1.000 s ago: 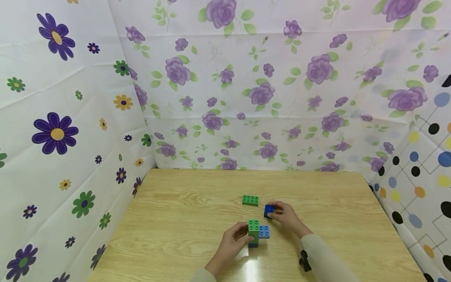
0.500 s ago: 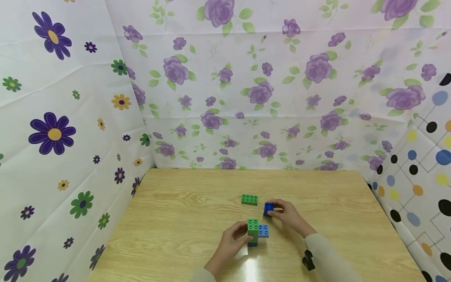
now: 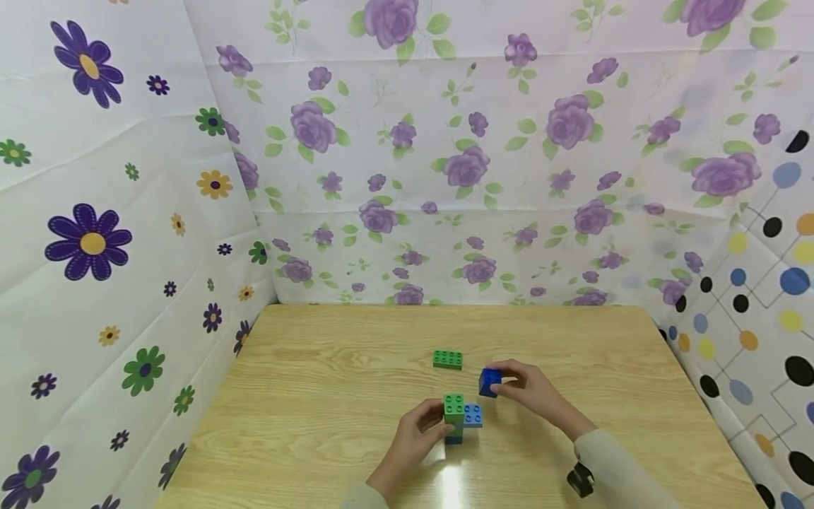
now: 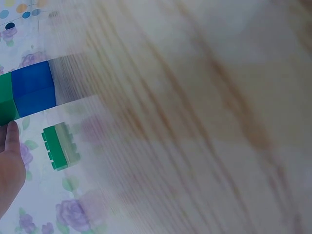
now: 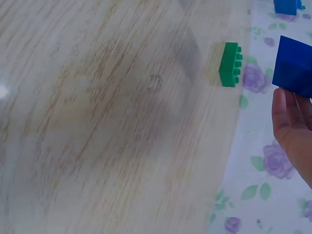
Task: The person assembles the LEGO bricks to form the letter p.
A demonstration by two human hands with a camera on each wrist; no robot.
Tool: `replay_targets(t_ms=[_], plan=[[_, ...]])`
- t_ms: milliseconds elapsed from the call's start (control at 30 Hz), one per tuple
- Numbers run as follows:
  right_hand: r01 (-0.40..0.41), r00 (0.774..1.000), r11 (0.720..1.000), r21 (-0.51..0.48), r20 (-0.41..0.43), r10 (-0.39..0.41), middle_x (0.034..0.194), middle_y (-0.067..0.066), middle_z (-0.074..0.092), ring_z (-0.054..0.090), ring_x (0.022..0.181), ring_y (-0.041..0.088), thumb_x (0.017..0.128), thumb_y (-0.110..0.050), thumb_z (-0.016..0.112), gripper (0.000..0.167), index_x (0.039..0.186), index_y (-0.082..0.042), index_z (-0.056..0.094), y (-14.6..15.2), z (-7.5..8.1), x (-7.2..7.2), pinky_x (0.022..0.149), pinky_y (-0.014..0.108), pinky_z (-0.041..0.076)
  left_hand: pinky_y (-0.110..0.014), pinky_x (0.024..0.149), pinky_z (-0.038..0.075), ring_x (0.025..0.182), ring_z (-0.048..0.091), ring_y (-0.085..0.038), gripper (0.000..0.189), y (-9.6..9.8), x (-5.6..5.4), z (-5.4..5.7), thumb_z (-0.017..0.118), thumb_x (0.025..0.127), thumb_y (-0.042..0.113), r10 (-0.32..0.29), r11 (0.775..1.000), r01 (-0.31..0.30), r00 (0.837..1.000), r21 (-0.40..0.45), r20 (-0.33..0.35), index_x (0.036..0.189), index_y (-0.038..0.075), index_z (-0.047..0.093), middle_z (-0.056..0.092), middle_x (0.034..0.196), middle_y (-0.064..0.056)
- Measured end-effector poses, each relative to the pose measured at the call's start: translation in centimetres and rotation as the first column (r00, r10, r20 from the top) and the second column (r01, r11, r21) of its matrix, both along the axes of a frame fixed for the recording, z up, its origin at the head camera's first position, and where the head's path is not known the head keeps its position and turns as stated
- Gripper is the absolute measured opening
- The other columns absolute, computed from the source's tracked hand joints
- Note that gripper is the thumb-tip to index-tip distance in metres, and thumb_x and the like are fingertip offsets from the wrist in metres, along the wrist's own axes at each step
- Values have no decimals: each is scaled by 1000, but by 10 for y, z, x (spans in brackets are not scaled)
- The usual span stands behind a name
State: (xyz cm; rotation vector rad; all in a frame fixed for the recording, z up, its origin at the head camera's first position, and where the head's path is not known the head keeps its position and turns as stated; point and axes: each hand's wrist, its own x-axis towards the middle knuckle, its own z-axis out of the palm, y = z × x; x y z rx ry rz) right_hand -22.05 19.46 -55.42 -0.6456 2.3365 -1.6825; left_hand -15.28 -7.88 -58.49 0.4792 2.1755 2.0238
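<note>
My left hand (image 3: 413, 435) grips a small stack of toy building bricks from its left side, fingers behind and thumb in front. The stack has a green brick (image 3: 453, 404) on top, a light blue brick (image 3: 473, 415) jutting out to the right and a dark blue brick (image 4: 34, 87) at the bottom. Behind and right of the stack, my right hand (image 3: 531, 389) pinches a dark blue brick (image 3: 489, 382) between thumb and fingers. In the right wrist view this blue brick (image 5: 293, 67) shows a smooth face above the fingertips.
A loose green brick (image 3: 448, 360) with two rows of studs lies on the wooden table (image 3: 318, 396), beyond both hands. A black device (image 3: 581, 481) is strapped at the right sleeve. Flowered cloth (image 3: 381, 177) hangs behind the table, with patterned cloths at both sides.
My right hand has turned the dark blue brick, so more of its smooth side shows, and its forearm has swung right. The left hand keeps its grip on the stack. The view has shifted slightly.
</note>
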Motion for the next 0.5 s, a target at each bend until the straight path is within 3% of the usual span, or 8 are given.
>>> replay_targets(t_ms=[167,367,500], plan=[[-39,999,999,-31,24,40,132,15,53,57,111,33,94,-23,65,39,130,-11,57,-2,12,10,85,28,57,-34,101,48,118,57,-31,35,0,3,10,68,89,6,-4,1000,4,1000,11,-1,123,1,58,60,123,-16],[-84,996,996,-30,2,84,128,14,56,59,108,31,93,-20,66,39,129,-8,58,-6,18,20,87,30,56,-32,101,48,117,57,-25,37,0,-3,-7,68,89,11,8,1000,-8,1000,-4,4,125,6,58,61,123,-11],[-102,995,995,-19,-24,102,126,12,57,59,107,26,93,-19,66,39,128,-7,58,-8,20,25,88,31,56,-30,100,48,117,57,-22,38,-1,-4,-11,69,89,14,10,1000,-10,1000,-8,9,125,8,59,61,124,-9]])
